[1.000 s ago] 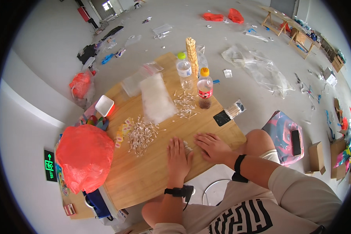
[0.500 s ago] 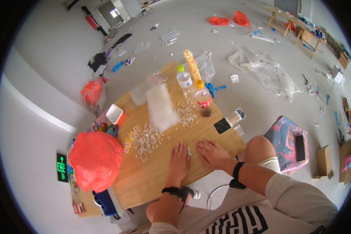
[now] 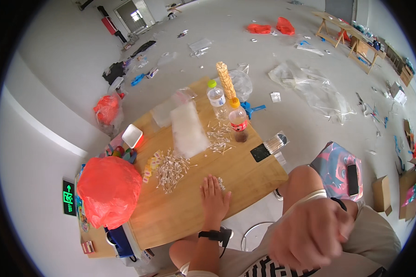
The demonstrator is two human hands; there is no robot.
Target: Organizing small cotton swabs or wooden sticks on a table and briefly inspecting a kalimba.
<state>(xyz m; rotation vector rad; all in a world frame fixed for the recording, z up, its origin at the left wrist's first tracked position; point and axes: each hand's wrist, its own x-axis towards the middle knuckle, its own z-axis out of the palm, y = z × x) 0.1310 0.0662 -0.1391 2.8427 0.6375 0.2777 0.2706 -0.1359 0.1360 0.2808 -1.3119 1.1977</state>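
Observation:
My left hand [image 3: 213, 199] lies flat on the wooden table [image 3: 189, 217], fingers stretched out. Against its fingers is a small group of cotton swabs [image 3: 221, 184], partly hidden by the hand. My right hand [image 3: 309, 233] is raised off the table, close to the camera and blurred. Its fingers are curled in; whether they hold anything is hidden. A large loose pile of cotton swabs [image 3: 172, 171] lies left of my left hand, with more scattered swabs [image 3: 219, 137] farther back. Between them rests a stack of clear plastic bags [image 3: 188, 131].
Two bottles, one green-capped [image 3: 216, 99] and one orange-capped [image 3: 238, 121], stand at the back by a tall beige column [image 3: 225, 81]. A pack of swabs [image 3: 275, 144] lies at the right edge. A red bag [image 3: 110, 191] and white-red tray [image 3: 132, 136] are left.
My right hand has left the table and risen toward the camera, its fingers curling. My left hand stays flat on the table. The view has shifted slightly.

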